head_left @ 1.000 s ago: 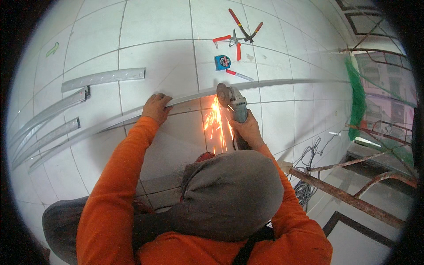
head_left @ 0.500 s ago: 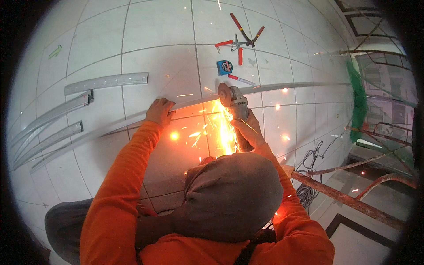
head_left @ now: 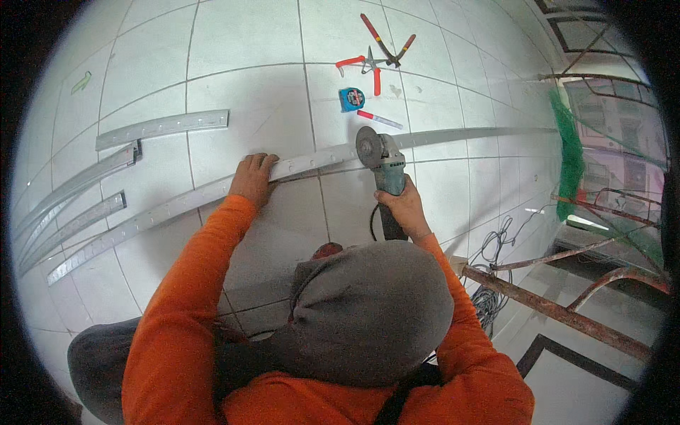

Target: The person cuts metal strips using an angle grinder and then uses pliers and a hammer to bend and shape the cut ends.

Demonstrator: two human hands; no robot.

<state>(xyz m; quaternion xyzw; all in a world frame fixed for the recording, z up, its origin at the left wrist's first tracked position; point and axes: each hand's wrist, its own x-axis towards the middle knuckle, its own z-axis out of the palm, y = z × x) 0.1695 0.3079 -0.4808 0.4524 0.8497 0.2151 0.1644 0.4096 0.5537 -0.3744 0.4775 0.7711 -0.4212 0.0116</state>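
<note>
On a white tiled floor (head_left: pixel 241 92), we see a long pale strip (head_left: pixel 312 162) running from left to right, our left hand (head_left: pixel 251 180) laid on it; whether its fingers close around it we cannot tell. Our right hand (head_left: pixel 404 205) wraps an angle grinder (head_left: pixel 389 177), its disc (head_left: pixel 368 146) beside the strip, no sparks showing. We seem to be mid-cut; next calls for checking whether the strip is severed.

Your gray head covering (head_left: pixel 375 312) hides part of your right sleeve (head_left: pixel 464 315). Your left hand (head_left: pixel 252 180) covers a stretch of metal strip (head_left: pixel 170 209); the grinder (head_left: pixel 390 177) hides another. The lower edge cuts off your back (head_left: pixel 312 402).
</note>
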